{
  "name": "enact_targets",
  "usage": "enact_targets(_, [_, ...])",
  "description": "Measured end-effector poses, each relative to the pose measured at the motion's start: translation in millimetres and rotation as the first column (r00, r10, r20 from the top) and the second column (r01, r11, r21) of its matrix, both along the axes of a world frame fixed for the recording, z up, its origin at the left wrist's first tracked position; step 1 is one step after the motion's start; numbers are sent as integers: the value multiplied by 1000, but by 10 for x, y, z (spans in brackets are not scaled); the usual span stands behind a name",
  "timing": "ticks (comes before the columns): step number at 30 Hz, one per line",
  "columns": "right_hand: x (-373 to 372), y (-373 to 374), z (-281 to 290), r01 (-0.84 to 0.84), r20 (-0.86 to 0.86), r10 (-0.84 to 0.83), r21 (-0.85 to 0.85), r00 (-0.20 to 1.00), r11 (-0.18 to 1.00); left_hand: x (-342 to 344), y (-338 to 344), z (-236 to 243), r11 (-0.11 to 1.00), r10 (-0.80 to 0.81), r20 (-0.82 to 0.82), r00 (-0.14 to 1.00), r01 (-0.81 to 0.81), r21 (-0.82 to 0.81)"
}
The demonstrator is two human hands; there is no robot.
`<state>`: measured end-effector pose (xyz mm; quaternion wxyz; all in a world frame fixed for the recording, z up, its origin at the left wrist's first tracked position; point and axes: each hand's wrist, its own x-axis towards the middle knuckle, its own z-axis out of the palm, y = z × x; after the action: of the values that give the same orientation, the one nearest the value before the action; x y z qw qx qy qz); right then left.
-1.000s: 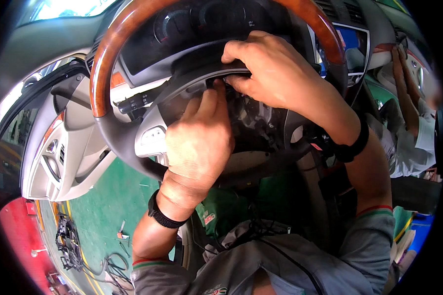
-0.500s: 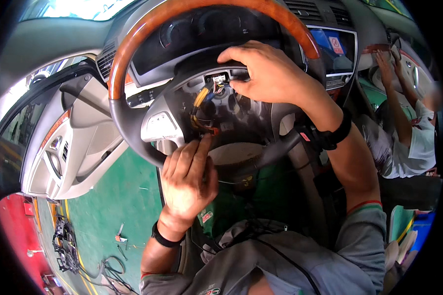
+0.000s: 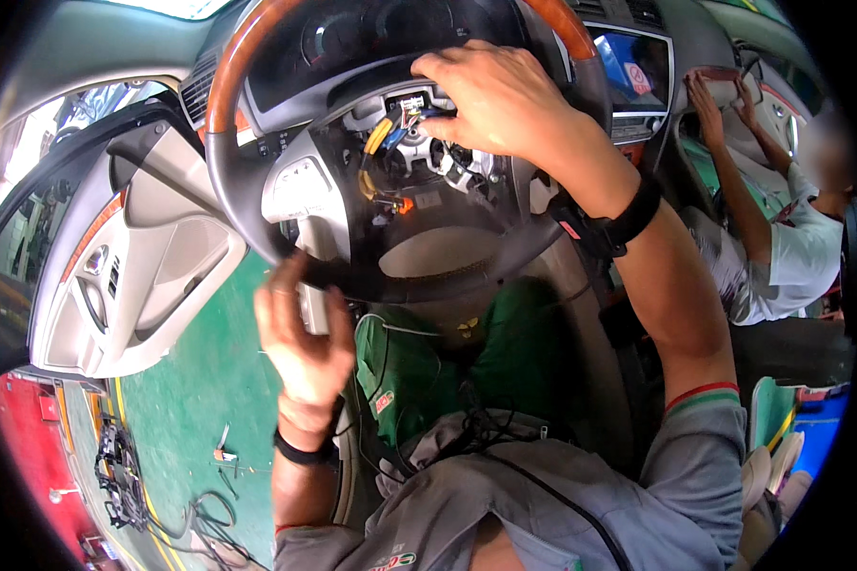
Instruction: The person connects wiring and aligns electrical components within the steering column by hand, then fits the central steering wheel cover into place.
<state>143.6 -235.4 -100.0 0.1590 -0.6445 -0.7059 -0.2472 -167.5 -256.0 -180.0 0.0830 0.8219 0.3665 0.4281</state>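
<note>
A steering wheel (image 3: 222,90) with a wood and dark leather rim has its centre uncovered. Inside the hub, a yellow-sleeved wire bundle (image 3: 379,135) runs down to an orange connector (image 3: 406,205), and a white connector (image 3: 410,103) sits near the top. My right hand (image 3: 500,100) lies over the hub's upper right, its thumb spread from the fingers and close to the wires; nothing shows in its grasp. My left hand (image 3: 303,338), slightly blurred, is by the lower left rim with fingers apart, below the silver switch panel (image 3: 300,190).
An open car door (image 3: 152,247) is at the left, above a green floor (image 3: 186,400) with cables (image 3: 205,523) and a black frame part (image 3: 116,471). A display screen (image 3: 633,71) is right of the wheel. Another person (image 3: 790,247) sits at the far right, arms raised.
My left hand has moved away from the orange connector, down and left toward the rim, and its fingers have spread. My right hand stays at the hub. The whole view has shifted slightly.
</note>
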Motion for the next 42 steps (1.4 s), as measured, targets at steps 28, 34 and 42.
enact_targets(28, [-207,105,0,4,347,-5,4,938,1000,429,1059,331,965,105,301,948,-170,201])
enact_targets(34, [-183,90,-30,-16,353,-6,59,935,998,396,1095,284,977,41,343,938,-108,181])
enact_targets(42, [-329,-49,89,112,269,-82,-96,960,989,367,1085,286,975,90,291,952,-144,171])
